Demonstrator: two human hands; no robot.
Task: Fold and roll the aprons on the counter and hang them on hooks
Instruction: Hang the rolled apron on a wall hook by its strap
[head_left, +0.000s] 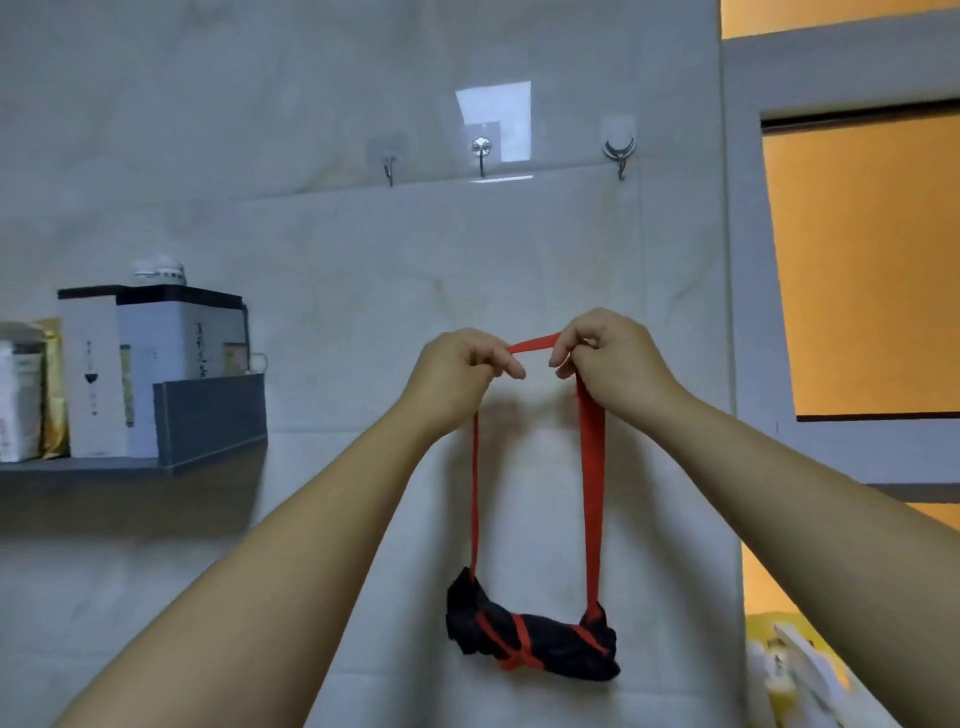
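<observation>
The fingers (511, 370) of the left hand (462, 369) are curled and pinch the red strap (592, 467) at its top. Just beside them, the right hand (608, 358) pinches the same strap between curled fingers and thumb, so a short stretch of red runs between the two hands. From each hand the strap drops straight down as a loop to the rolled black apron (535, 642), which hangs in the air below, bound round with red ties and close in front of the pale tiled wall (337, 260). Well above the hands three metal hooks sit in a row on the wall: the left hook (388, 166), the middle hook (482, 153) and the right hook (620, 150), all bare. To the left a grey wall shelf (208, 421) carries upright white boxes (96, 374) and packets. To the right a grey frame borders orange panes (862, 260). At the lower right lie blurred white things, too unclear to name.
</observation>
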